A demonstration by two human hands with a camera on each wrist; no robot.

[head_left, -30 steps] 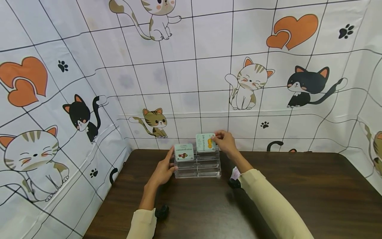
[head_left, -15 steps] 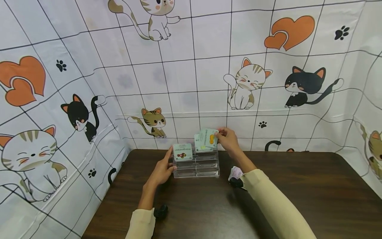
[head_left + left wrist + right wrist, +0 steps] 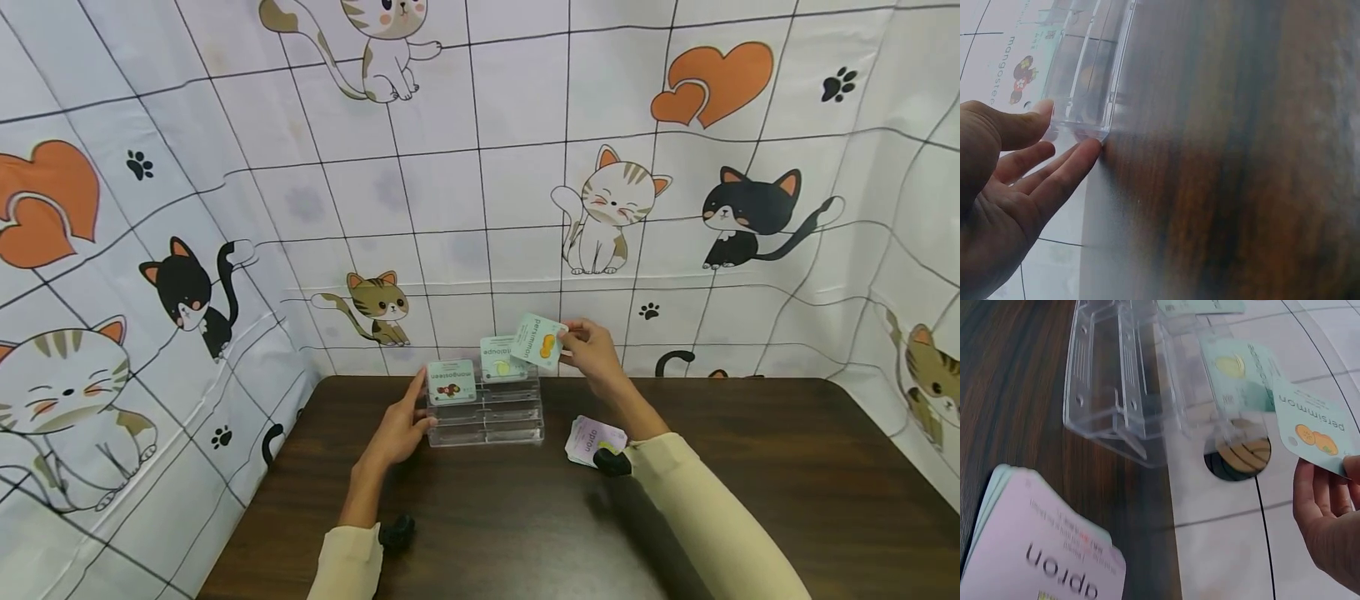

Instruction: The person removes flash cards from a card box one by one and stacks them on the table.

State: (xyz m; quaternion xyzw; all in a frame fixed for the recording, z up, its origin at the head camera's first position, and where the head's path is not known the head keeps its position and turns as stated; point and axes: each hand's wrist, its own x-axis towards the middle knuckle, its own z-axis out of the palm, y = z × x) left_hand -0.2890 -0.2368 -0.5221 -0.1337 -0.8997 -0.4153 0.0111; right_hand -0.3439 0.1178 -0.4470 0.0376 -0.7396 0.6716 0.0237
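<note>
A clear acrylic tiered card rack [image 3: 486,421] stands at the back of the table. My left hand [image 3: 397,429] touches its left side, fingers fairly straight and fingertips [image 3: 1088,147] right at the rack's edge. A green mangosteen card [image 3: 452,382] stands in the rack's top left slot. In the top right slot is a cantaloupe card [image 3: 498,365] with a pale green fruit picture. Over its right side, my right hand [image 3: 592,354] pinches a persimmon card [image 3: 1313,422] by its edge, tilted. The lower tiers of the rack hold no cards.
A stack of cards [image 3: 587,437] with a pink apron card on top lies on the dark wooden table [image 3: 495,517], near the right wrist's black camera [image 3: 612,462]. A white cat-print sheet [image 3: 450,200] hangs right behind the rack.
My right hand has lifted the persimmon card up and right from the top right slot, uncovering the cantaloupe card. The apron stack shows more beside the sleeve. My left hand stays at the rack.
</note>
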